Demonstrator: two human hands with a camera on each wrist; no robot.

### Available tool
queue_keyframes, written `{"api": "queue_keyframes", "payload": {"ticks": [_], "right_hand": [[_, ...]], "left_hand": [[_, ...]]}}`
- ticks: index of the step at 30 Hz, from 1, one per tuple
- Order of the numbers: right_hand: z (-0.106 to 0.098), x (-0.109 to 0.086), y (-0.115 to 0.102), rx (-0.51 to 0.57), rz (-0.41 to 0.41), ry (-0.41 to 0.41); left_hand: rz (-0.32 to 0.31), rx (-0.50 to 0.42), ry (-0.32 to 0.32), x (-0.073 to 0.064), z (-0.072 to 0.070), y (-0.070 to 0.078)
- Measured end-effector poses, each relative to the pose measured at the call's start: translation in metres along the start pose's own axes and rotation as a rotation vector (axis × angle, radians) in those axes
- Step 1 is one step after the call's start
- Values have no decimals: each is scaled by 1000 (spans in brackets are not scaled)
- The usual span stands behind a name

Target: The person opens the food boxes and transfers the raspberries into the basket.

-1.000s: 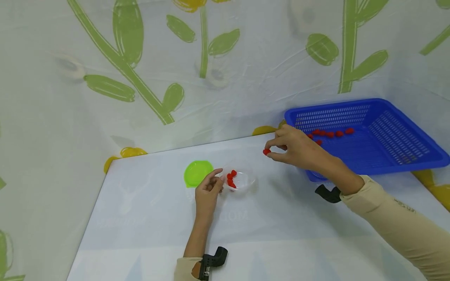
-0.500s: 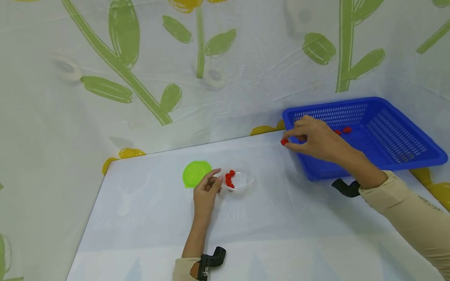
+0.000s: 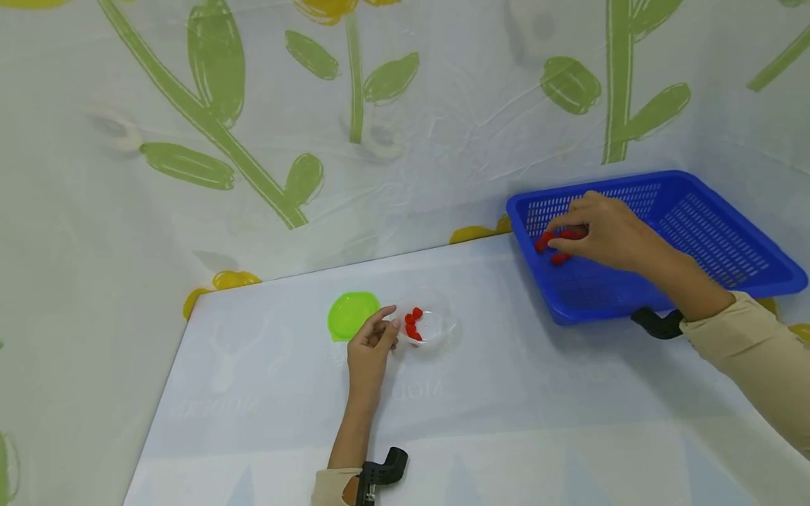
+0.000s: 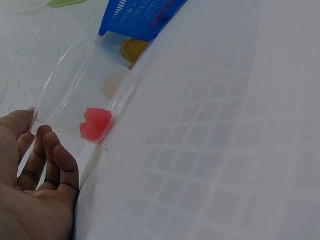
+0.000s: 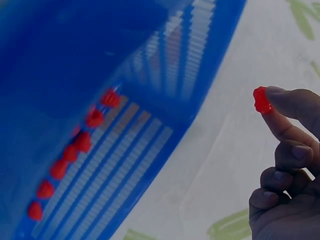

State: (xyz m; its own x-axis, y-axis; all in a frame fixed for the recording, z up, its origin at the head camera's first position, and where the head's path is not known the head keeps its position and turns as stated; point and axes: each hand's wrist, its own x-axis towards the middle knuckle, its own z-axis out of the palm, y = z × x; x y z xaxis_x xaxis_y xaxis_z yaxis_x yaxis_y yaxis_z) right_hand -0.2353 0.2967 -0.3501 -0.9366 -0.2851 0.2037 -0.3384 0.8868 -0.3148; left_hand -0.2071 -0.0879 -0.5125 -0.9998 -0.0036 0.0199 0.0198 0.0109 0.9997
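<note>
My left hand (image 3: pixel 369 355) is at the left side of a clear plastic bowl (image 3: pixel 436 325), its thumb and finger pinching the rim. Several red raspberries (image 3: pixel 411 325) lie in the bowl, toward its left side. In the left wrist view the bowl wall (image 4: pixel 65 95) rises beyond the fingers. My right hand (image 3: pixel 610 232) is over the left part of a blue basket (image 3: pixel 585 306). Between thumb and index finger it pinches one raspberry (image 5: pixel 260 100), plain in the right wrist view. A row of raspberries (image 5: pixel 59 169) lies along one side of the basket floor, partly hidden by the hand in the head view.
A bright green lid (image 3: pixel 348 318) lies on the white table (image 3: pixel 272 379), just left of the bowl. The basket stands at the back right, near the patterned wall cloth (image 3: pixel 405 190). Each wrist carries a black camera mount (image 3: pixel 387 467).
My right hand has moved rightward, away from the bowl and over the basket, carrying the raspberry with it. My left hand stays at the bowl's rim. The head view has shifted slightly.
</note>
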Motion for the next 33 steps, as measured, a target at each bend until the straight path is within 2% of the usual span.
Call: {"api": "queue_keyframes", "payload": {"ticks": [5, 7, 11, 13, 20, 33], "right_hand": [[-7, -4, 18, -62, 2, -23], [-9, -5, 24, -82, 6, -42], [-13, -3, 35, -103, 34, -80], [-16, -1, 39, -102, 52, -97], [-21, 9, 55, -86, 40, -113], [-20, 14, 80, -125, 39, -145]], "left_hand": [[-47, 9, 4, -3, 0, 1], [-58, 13, 4, -5, 0, 7], [-46, 30, 2, -10, 2, 25], [-33, 32, 0, -10, 3, 27], [-42, 29, 0, -10, 3, 31], [-36, 23, -9, -8, 4, 31]]}}
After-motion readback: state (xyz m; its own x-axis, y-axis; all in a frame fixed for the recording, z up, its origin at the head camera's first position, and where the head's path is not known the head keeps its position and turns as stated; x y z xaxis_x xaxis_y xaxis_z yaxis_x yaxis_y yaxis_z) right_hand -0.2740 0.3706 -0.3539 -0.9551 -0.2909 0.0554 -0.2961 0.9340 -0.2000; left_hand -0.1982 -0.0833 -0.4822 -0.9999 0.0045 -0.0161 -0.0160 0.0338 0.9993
